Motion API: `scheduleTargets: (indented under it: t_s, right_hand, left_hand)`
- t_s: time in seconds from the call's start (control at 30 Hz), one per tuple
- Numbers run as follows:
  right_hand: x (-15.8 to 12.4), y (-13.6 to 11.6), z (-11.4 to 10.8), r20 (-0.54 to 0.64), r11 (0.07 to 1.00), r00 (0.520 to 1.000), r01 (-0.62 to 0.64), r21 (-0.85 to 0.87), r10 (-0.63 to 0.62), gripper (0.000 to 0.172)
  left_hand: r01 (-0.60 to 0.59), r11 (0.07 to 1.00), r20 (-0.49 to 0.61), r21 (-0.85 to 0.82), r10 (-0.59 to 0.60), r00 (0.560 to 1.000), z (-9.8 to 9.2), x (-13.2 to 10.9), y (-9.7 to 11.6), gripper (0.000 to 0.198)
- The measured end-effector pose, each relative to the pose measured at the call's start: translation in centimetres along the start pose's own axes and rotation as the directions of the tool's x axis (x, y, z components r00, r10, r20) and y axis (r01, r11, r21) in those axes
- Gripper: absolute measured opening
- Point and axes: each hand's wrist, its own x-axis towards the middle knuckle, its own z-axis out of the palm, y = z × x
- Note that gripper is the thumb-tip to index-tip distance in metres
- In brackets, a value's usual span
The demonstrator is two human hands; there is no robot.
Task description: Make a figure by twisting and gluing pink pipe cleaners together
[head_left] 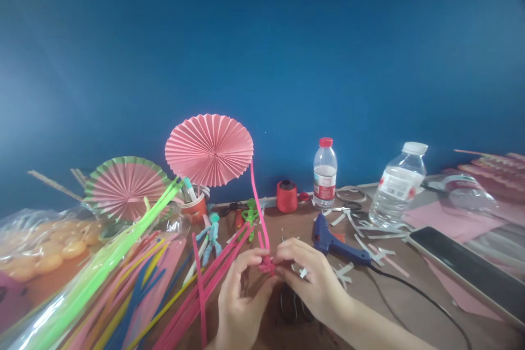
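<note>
Between my two hands is a pink pipe cleaner point(258, 205), twisted into a small bundle at the fingertips, with one long end rising up toward the paper fan. My left hand point(241, 290) pinches the bundle from the left. From the right, my right hand point(309, 273) grips it with thumb and fingers. More pink pipe cleaners point(200, 295) lie just left of my left hand. Two small twisted figures, one blue point(212, 238) and one green point(249, 219), stand behind the hands. Below my right hand, dark scissors handles point(289, 306) are partly hidden.
Left: green pipe cleaners point(106, 251) in clear wrap, a cup of pens point(194, 208), pink point(209, 150) and green-edged point(127, 188) paper fans. Right: a blue glue gun point(338, 243) with cord, two water bottles point(325, 175), a phone point(471, 268), paper scraps. A red thread spool point(286, 197) stands behind.
</note>
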Motion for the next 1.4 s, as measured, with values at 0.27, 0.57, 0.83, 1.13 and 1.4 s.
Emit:
scheduleTargets:
  t_s: [0.27,0.57,0.83,1.13,1.4]
  right_hand:
    - [-0.19,0.69,0.12,0.006,0.998,0.998,0.064,-0.006,-0.064,0.015]
    - [-0.34,0.77,0.30,-0.011,0.994,0.994,0.105,0.003,-0.105,0.019]
    - [-0.29,0.64,0.28,-0.010,0.993,0.993,0.115,0.018,-0.115,0.019]
    - [-0.35,0.72,0.20,-0.011,0.994,0.994,0.112,0.010,-0.112,0.019]
    - [-0.19,0.44,0.10,-0.022,0.994,0.993,0.112,-0.004,-0.112,0.018]
  left_hand:
    - [-0.010,0.994,0.024,0.112,0.007,1.000,-0.15,-0.05,0.24,0.031]
    - [-0.057,0.989,0.098,0.139,0.044,0.994,-0.44,0.02,-0.17,0.024]
    - [-0.064,0.989,0.078,0.132,0.054,0.996,-0.19,0.17,0.04,0.024]
    - [-0.066,0.990,0.050,0.121,0.061,0.997,0.01,0.37,0.78,0.023]
    - [-0.016,0.997,0.027,0.081,0.014,1.000,-0.13,0.15,0.20,0.024]
